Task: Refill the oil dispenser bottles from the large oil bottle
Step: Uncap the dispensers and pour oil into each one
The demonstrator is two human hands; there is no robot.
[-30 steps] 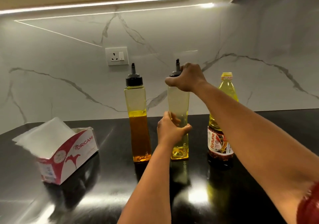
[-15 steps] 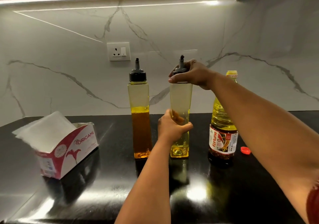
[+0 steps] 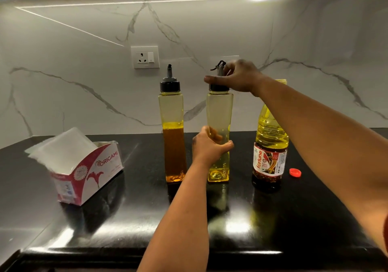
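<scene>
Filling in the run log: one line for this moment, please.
left hand: grips near-empty dispenser | right hand: on its black cap | large oil bottle: uncapped, right | red cap: on counter

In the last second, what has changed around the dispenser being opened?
The right hand has shifted from a palm-over grip to the fingers pinching the black cap of the nearly empty dispenser, apparently twisting it; the cap is still on. The left hand keeps holding the body. The half-full dispenser, large oil bottle and tissue box have stayed put.
</scene>
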